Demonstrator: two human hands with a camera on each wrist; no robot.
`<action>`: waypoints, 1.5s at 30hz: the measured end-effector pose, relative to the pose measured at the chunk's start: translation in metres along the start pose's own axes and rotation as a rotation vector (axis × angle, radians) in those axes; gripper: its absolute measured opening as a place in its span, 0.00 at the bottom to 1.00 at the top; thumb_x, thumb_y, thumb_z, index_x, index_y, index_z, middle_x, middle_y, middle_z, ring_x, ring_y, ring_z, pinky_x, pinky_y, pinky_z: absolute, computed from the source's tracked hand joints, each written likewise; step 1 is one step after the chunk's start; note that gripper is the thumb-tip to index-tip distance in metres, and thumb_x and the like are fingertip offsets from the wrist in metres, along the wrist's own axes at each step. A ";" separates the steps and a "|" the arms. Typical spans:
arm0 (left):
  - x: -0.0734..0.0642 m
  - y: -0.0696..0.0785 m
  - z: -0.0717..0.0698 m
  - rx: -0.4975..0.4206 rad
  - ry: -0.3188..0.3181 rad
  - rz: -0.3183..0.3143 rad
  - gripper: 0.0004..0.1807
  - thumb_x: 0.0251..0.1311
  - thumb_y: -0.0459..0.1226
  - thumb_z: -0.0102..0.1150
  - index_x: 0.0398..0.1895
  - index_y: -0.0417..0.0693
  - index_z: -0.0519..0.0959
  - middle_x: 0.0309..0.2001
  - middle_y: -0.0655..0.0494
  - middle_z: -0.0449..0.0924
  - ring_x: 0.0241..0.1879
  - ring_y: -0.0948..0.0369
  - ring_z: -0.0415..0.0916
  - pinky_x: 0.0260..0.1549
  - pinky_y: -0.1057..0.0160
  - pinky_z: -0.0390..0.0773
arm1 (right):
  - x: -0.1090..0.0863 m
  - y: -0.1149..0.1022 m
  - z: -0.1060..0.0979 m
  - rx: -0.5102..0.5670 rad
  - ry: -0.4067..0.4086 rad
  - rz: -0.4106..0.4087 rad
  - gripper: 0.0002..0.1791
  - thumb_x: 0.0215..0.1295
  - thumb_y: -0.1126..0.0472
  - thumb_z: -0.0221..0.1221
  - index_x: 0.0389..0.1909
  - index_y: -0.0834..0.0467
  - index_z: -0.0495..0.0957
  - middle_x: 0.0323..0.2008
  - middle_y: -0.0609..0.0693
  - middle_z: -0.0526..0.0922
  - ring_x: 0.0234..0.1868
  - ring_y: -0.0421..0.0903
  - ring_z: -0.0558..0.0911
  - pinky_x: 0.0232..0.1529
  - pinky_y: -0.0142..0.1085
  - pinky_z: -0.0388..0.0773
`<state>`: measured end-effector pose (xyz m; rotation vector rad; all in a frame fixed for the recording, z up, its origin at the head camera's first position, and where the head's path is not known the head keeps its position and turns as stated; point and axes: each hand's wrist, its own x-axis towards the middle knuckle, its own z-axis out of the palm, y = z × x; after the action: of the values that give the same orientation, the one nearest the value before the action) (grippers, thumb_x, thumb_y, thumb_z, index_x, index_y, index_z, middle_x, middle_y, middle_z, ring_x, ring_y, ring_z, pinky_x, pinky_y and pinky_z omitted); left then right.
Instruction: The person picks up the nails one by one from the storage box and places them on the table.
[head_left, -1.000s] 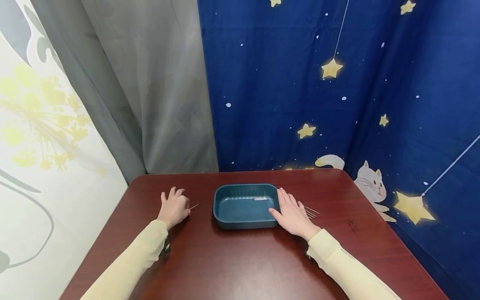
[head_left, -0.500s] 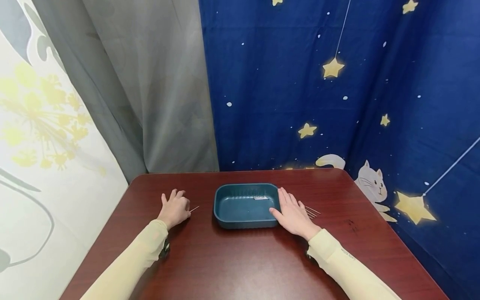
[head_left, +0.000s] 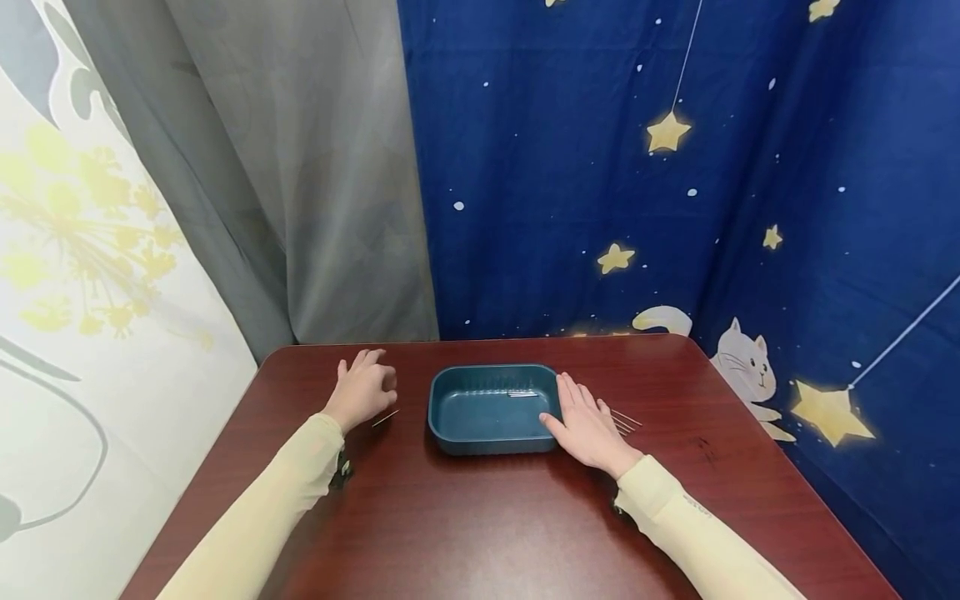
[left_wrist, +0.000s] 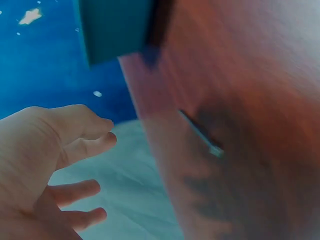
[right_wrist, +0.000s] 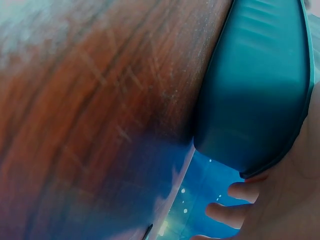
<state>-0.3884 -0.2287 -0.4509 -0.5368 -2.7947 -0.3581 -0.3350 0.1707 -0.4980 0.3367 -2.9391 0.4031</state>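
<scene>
My left hand (head_left: 363, 388) is raised over the left of the table, its fingers loosely bent and holding nothing. Just below it lies a thin metal rod (head_left: 386, 418); in the left wrist view this rod (left_wrist: 201, 133) has a small wider end, like a nail. A dark teal rectangular tray (head_left: 487, 446) stands in the middle, with thin metal rods (head_left: 522, 394) lying inside near its back right. Fingers extended, my right hand (head_left: 588, 429) rests on the tray's right rim. In the right wrist view the palm side is against the tray wall (right_wrist: 255, 90).
Several more thin rods (head_left: 625, 422) lie on the reddish-brown table (head_left: 480, 525) just right of my right hand, partly hidden by it. A grey curtain (head_left: 345, 183) and a blue star-patterned curtain (head_left: 540, 183) hang behind the table's back edge.
My left hand has let go of the thin rod and lifted away, up and slightly right. The rod stays on the table, now fully exposed. My right hand and the tray have not moved.
</scene>
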 end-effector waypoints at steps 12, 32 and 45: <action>0.062 0.092 -0.010 0.046 0.000 0.224 0.05 0.47 0.43 0.64 0.19 0.64 0.77 0.62 0.48 0.65 0.65 0.48 0.53 0.55 0.29 0.44 | -0.001 0.007 0.001 0.003 0.020 0.014 0.51 0.55 0.22 0.30 0.72 0.52 0.41 0.72 0.50 0.47 0.70 0.53 0.52 0.59 0.62 0.53; 0.124 0.168 0.049 0.210 -0.286 0.354 0.06 0.48 0.40 0.65 0.23 0.67 0.84 0.67 0.53 0.60 0.69 0.41 0.37 0.54 0.27 0.32 | 0.010 -0.002 -0.001 -0.014 -0.017 0.005 0.49 0.58 0.25 0.36 0.72 0.53 0.42 0.72 0.48 0.46 0.70 0.54 0.52 0.60 0.62 0.52; 0.126 0.179 0.089 0.301 -0.374 0.264 0.03 0.44 0.45 0.69 0.22 0.67 0.83 0.64 0.53 0.65 0.69 0.39 0.37 0.52 0.26 0.31 | 0.005 0.001 0.000 -0.024 -0.007 0.008 0.50 0.57 0.24 0.32 0.72 0.52 0.44 0.72 0.47 0.47 0.69 0.52 0.54 0.59 0.61 0.53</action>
<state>-0.4504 -0.0003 -0.4615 -0.9663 -2.9868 0.2406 -0.3404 0.1706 -0.4968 0.3244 -2.9505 0.3682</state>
